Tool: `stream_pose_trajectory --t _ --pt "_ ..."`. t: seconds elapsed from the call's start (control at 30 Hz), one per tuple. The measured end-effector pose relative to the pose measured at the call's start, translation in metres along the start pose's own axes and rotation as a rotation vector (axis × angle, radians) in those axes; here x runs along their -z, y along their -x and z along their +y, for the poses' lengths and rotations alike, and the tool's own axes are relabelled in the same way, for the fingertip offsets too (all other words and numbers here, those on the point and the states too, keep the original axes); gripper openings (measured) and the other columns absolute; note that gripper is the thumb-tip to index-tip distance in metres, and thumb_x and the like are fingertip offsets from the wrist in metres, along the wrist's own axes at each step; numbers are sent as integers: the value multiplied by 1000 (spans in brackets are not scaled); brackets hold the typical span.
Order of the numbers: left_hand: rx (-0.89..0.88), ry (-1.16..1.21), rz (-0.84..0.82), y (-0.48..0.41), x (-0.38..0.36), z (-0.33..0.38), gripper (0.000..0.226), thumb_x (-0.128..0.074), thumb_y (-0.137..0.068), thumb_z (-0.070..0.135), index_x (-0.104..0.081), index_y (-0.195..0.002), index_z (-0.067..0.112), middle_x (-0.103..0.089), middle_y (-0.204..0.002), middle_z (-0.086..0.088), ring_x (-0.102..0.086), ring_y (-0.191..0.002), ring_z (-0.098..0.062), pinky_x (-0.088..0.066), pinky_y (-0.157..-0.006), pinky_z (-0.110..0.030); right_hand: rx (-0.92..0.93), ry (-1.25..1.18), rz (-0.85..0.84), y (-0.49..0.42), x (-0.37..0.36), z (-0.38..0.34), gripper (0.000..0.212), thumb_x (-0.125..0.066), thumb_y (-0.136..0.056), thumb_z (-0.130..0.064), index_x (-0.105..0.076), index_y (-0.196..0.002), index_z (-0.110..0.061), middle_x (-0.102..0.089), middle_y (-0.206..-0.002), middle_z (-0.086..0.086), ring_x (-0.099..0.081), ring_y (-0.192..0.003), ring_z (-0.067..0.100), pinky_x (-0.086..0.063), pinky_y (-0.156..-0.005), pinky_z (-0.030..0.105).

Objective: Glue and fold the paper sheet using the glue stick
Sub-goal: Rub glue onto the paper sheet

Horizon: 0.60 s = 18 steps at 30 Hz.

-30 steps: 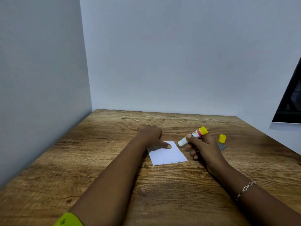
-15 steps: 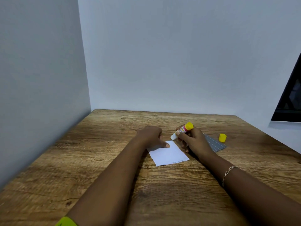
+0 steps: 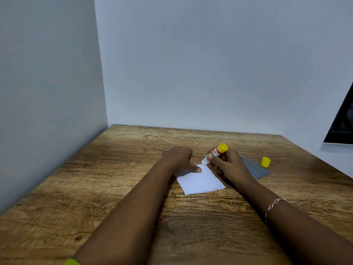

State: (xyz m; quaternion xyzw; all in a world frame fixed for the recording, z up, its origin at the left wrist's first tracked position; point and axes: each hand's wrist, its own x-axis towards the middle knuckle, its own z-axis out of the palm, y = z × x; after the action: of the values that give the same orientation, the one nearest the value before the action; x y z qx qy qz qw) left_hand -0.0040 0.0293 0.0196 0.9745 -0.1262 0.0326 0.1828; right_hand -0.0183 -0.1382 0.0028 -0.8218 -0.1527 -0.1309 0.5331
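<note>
A small white paper sheet lies flat on the wooden table. My left hand rests on the sheet's far left part, its thumb pressing the paper down. My right hand grips an uncapped glue stick, yellow at its upper end, tilted with its white tip touching the sheet's far edge. The stick's yellow cap stands on the table to the right.
A grey lined sheet lies under and right of my right hand. White walls close the table on the left and at the back. A dark screen leans at the right edge.
My right hand carried the glue stick leftwards from beside the sheet, and its tip now touches the sheet's far edge. My left hand stayed on the paper.
</note>
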Motion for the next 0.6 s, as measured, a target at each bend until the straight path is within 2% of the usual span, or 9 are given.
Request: stream_pose_trajectory --t 0.07,0.13,0.3,0.43,0.6 --pt "0 4 -2 0 0 0 31 -66 -76 46 -52 -80 18 -56 -87 2 -51 -86 -20 -38 -78 -37 -3 -4 -1 1 1 0 17 -61 -85 -19 -63 -92 -4 -64 -75 8 -56 -61 12 -39 -57 24" --pt "0 7 -4 0 -1 0 32 -65 -76 46 -52 -80 18 -56 -86 2 -51 -86 -20 -39 -79 -37 0 -13 -3 2 1 -1 17 -61 -85 -18 -63 -92 -3 -65 -77 10 -57 -64 15 -40 -59 27" --pt "10 11 2 1 0 1 31 -66 -76 45 -53 -81 18 -56 -87 3 -55 -94 -22 -42 -85 -39 -5 -50 8 6 4 -1 16 -61 -85 -16 -63 -91 -1 -63 -69 2 -57 -51 -2 -42 -49 11" --pt "12 19 1 2 0 0 30 -66 -76 45 -53 -81 18 -57 -88 2 -55 -94 -22 -41 -83 -38 -21 -74 5 11 8 -1 16 -61 -85 -15 -62 -90 -1 -61 -66 2 -53 -46 -3 -37 -50 17" --pt "25 22 6 3 0 1 30 -66 -76 46 -54 -83 19 -57 -88 4 -53 -91 -20 -38 -79 -36 -10 -68 3 19 12 -2 15 -60 -85 -15 -63 -89 -1 -59 -53 -9 -51 -41 -4 -35 -43 10"
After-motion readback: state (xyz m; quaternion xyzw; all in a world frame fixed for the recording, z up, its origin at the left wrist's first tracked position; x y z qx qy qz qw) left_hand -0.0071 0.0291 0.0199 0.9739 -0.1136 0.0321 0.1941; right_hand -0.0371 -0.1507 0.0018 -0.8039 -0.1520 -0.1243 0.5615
